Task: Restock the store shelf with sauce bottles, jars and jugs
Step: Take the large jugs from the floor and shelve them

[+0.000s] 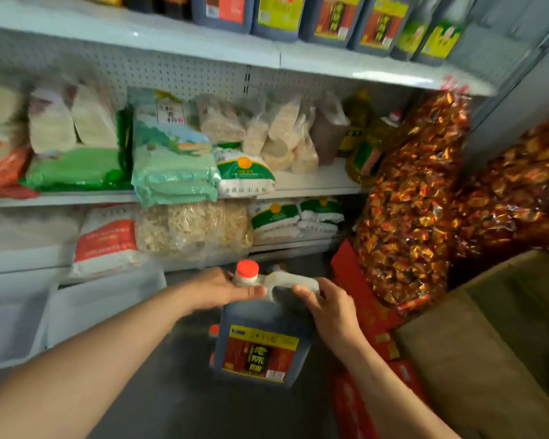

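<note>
Shelving: white metal store shelf unit (203, 49) with perforated back panel, 3 tiers in view.
Top tier: row of dark square plastic jugs (327, 17) with red, yellow and green labels; writing too blurred to read.
Right side: big clear bags of red-and-gold foil-wrapped sweets (415, 198), leaning against the shelf end; brown cardboard box (488, 343) below them.
Middle tier: pale green printed bags stacked flat (171, 166); white flour bag with green-and-orange emblem (244, 172), small Chinese print along its lower edge, not legible; yellow oil bottles (362, 134) at the far right.
Lower tier: white sack with red panel (107, 239), clear bags of pale dried goods (194, 226), 2 more green-emblem flour bags (295, 213).
Held item: dark vinegar jug with red cap and translucent white handle (260, 337), upright, lifted in front of the lowest tier, above the grey floor.
Jug label: red and yellow, large characters 老陈醋 on a black centre strip.
Left hand (222, 288): fingers wrapped round the jug neck just under the red cap, thumb lying across the front.
Right hand (325, 307): fingers curled over the white handle, gripping it from the right.
Behind jug: second red-capped container (214, 331), mostly hidden.
</note>
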